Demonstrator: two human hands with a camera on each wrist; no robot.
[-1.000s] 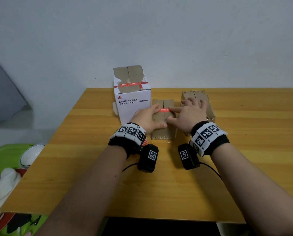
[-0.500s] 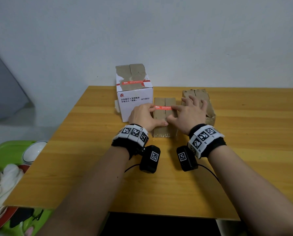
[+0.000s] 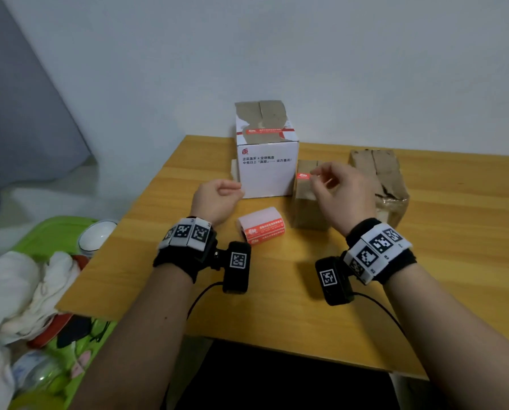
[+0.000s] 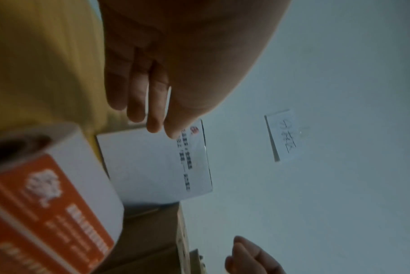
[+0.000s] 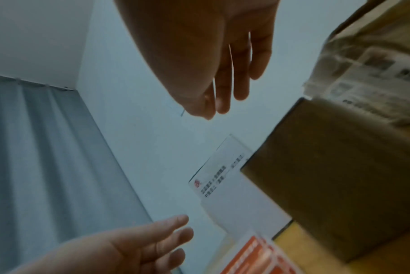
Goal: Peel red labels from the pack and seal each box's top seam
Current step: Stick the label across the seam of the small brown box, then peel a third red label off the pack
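Observation:
The pack of red labels (image 3: 260, 227) lies on the wooden table (image 3: 277, 315) in front of three boxes. A white box (image 3: 266, 170) carries a red label (image 3: 262, 131) across its top seam. On the small brown box (image 3: 306, 202) beside it, a second red label (image 3: 303, 176) sits on top. My left hand (image 3: 235, 187) hovers loosely curled near the white box and holds nothing. My right hand (image 3: 318, 176) hangs relaxed over the small brown box, also holding nothing. The wrist views show the relaxed fingers (image 4: 152, 111) (image 5: 220, 100).
A larger brown box (image 3: 380, 176) stands at the right, with a shipping slip on its side (image 5: 375, 64). A paper note (image 4: 281, 135) hangs on the wall behind. Left of the table, a green bin (image 3: 55, 232) holds cloths and clutter.
Both hands have lifted off the small brown box, where they were pressing its label, and drawn back. The label pack now shows between them.

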